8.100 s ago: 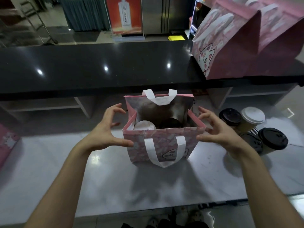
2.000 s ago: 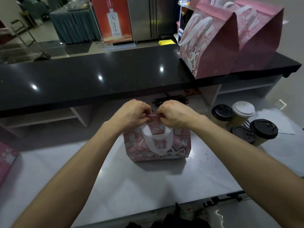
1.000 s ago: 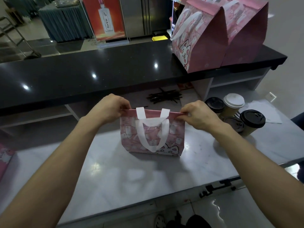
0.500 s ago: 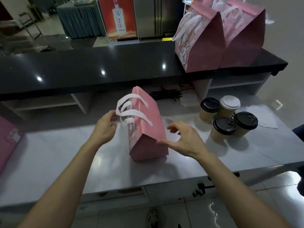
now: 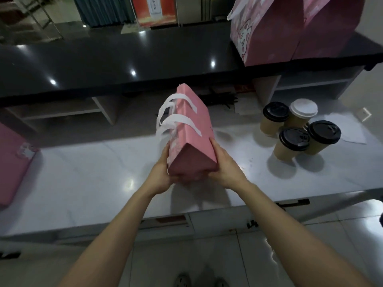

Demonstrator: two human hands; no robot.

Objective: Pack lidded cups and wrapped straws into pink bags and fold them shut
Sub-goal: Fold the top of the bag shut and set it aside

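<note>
A folded-shut pink bag (image 5: pixel 192 129) with white handles is lifted above the white counter (image 5: pixel 93 175), its narrow end facing me. My left hand (image 5: pixel 163 170) grips its near left side and my right hand (image 5: pixel 223 166) grips its near right side, thumbs under the end. Several lidded paper cups stand to the right: a black-lidded cup (image 5: pixel 294 139) nearest, a white-lidded cup (image 5: pixel 303 108) behind. A dark pile of wrapped straws (image 5: pixel 219 98) lies behind the bag, partly hidden by it.
Two closed pink bags (image 5: pixel 263 30) stand on the raised black counter (image 5: pixel 124 56) at the far right. A flat pink bag (image 5: pixel 12 162) lies at the left edge. White paper (image 5: pixel 344 129) lies right of the cups.
The bag's top was pinched shut, then the bag was turned end-on. Both hands have now moved to its near end and lifted it off the counter.
</note>
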